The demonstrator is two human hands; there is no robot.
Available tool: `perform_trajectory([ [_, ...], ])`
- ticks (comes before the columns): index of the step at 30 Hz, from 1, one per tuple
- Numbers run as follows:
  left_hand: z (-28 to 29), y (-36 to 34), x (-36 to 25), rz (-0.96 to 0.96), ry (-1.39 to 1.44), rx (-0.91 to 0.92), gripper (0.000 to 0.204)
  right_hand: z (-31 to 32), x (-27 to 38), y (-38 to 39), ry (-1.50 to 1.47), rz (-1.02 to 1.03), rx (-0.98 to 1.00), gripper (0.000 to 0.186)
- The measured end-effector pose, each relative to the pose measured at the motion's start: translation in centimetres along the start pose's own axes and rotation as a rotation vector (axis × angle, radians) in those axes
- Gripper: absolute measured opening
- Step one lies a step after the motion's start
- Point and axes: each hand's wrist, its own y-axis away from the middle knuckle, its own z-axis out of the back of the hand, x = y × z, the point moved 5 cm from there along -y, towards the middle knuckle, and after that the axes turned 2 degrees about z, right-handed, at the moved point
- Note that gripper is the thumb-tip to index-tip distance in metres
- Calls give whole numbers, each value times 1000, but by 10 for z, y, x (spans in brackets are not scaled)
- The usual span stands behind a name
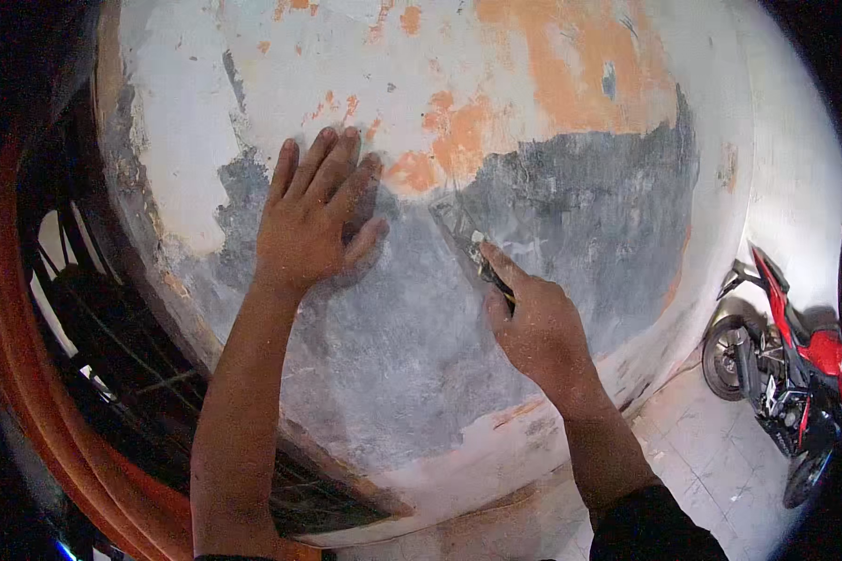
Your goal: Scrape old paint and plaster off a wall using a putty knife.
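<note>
In front of me is a wall (384, 374) with white and orange paint on its upper part and bare grey plaster lower down. My left hand (313, 215) lies flat against it, fingers spread, near the edge between white paint and grey. My right hand (538, 313) is closed round the handle of a scraper (455, 224), index finger stretched along it. The scraper's blade points up and left, its tip at the lower edge of an orange paint patch (416, 173). How firmly the blade presses on the wall cannot be seen.
A red and black motorcycle (781, 365) stands at the right on a pale tiled floor (692, 458). On the left, beyond the wall's edge, are a dark barred opening (112, 318) and an orange curtain-like cloth (47, 411). Another white wall (795, 159) is at the far right.
</note>
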Motion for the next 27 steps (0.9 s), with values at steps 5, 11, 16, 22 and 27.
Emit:
perform_trajectory([
  [5,-4,-1,-2,-5,8,-19,64,10,-3,-9,-31,-27,78,53],
  [11,3,-2,-2,-9,-12,2,65,1,-2,1,-15,78,-17,55],
  [16,-2,6,2,5,-17,11,64,0,21,-28,-20,-59,34,52],
  [22,0,1,-1,-2,-6,12,62,-2,13,10,-10,-37,30,51],
  [27,-2,2,1,8,-9,-5,62,4,15,-19,-46,-35,-5,52],
])
